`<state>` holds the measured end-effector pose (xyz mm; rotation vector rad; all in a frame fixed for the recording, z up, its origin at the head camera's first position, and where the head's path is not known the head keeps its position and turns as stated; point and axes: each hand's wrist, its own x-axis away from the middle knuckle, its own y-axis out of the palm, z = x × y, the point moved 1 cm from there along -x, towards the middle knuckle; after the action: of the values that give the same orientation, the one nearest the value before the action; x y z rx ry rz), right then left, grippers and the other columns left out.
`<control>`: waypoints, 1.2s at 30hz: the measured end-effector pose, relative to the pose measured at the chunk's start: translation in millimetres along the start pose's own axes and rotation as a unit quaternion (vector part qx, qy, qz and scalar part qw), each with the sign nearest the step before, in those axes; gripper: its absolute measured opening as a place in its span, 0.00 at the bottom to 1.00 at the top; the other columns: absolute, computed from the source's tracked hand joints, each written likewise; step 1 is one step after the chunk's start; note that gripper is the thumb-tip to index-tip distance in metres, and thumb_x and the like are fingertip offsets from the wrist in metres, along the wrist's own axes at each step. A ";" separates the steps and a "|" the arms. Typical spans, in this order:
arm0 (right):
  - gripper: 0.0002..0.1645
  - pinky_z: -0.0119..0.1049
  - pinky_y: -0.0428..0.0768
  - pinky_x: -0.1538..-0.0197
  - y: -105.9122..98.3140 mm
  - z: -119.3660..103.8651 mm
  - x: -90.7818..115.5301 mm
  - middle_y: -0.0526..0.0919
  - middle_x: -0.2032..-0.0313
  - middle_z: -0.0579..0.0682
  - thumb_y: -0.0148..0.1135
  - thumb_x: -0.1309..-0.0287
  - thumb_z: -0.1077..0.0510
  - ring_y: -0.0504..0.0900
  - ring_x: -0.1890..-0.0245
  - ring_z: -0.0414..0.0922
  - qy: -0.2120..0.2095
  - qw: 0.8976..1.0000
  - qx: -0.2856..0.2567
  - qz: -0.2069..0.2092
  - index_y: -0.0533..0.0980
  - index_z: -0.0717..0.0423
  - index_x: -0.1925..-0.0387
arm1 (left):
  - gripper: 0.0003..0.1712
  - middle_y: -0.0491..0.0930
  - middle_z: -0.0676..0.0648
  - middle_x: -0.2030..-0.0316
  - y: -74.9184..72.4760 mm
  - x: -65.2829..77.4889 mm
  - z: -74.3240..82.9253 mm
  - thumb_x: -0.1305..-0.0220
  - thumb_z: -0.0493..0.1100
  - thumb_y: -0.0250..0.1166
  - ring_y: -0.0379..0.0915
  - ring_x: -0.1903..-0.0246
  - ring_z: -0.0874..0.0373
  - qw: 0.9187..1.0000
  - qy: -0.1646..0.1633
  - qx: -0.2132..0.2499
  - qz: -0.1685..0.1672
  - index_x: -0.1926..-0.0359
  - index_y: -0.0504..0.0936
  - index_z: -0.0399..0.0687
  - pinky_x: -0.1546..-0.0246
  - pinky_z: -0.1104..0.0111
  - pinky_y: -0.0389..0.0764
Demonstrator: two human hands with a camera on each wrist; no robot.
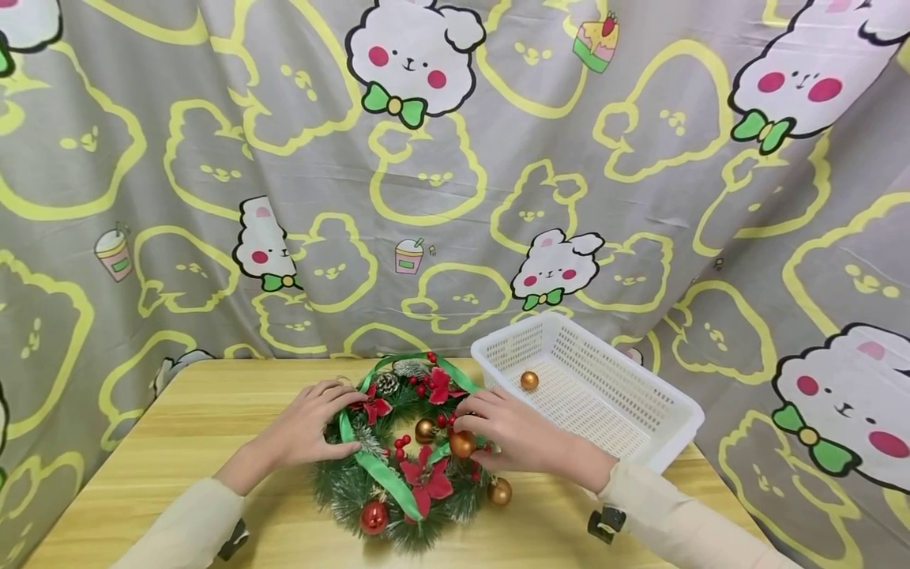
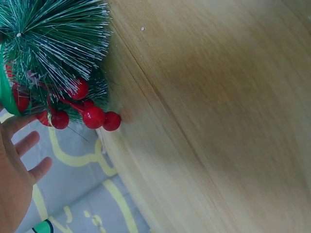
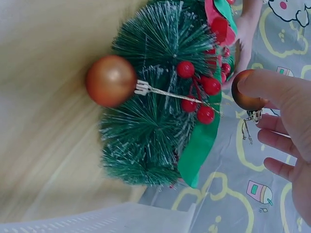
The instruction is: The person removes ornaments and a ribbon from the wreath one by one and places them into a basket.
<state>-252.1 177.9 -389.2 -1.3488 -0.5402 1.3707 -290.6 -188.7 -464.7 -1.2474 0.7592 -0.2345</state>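
A green Christmas wreath (image 1: 415,537) lies on the table, trimmed with red flowers (image 1: 426,480), red berries (image 2: 94,117), a pine cone (image 1: 387,383) and a green ribbon (image 1: 387,480). My left hand (image 1: 302,427) rests on its left side, fingers near a red flower and thumb by the ribbon. Over the wreath's right part, my right hand (image 1: 522,433) pinches a copper ball ornament (image 3: 249,101) between thumb and finger; its silver cap and string loop hang down. Another copper ball (image 3: 111,81) lies at the wreath's outer right edge, its gold string reaching over the needles.
A white perforated plastic basket (image 1: 675,411) stands at the back right, holding one copper ball (image 1: 529,380). A red ball (image 1: 374,518) sits at the wreath's front and a brown ball (image 1: 424,431) near its middle. A patterned curtain (image 1: 441,182) hangs behind the wooden table (image 1: 213,403).
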 end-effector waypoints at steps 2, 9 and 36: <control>0.26 0.38 0.80 0.43 -2.4 1.5 -0.4 0.84 0.52 0.46 0.80 0.55 0.49 0.80 0.49 0.44 0.001 1.000 0.006 -0.001 0.81 0.49 0.53 | 0.43 0.76 0.43 0.35 -0.3 -0.8 0.1 0.43 0.74 0.66 0.67 0.32 0.38 1.000 0.000 0.002 -0.003 0.32 0.75 0.59 0.37 0.34 0.68; 0.26 0.40 0.81 0.43 -9.7 5.9 -0.3 0.84 0.51 0.46 0.80 0.53 0.48 0.81 0.49 0.45 0.008 1.000 0.024 0.007 0.81 0.49 0.52 | 0.44 0.76 0.43 0.35 -1.0 -0.8 0.2 0.44 0.74 0.67 0.67 0.32 0.37 1.000 0.000 0.006 -0.003 0.32 0.75 0.59 0.37 0.34 0.68; 0.26 0.56 0.79 0.46 -50.9 85.0 22.3 0.83 0.54 0.57 0.80 0.61 0.58 0.81 0.52 0.57 0.094 0.986 0.055 0.127 0.82 0.59 0.56 | 0.43 0.76 0.43 0.35 -0.2 -1.0 2.2 0.43 0.74 0.67 0.67 0.33 0.36 1.000 -0.006 0.006 -0.005 0.32 0.75 0.59 0.37 0.34 0.68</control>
<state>-304.9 243.2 -332.3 -1.4754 -0.1672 1.4352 -289.9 -186.6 -463.9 -1.2401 0.7396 -0.2400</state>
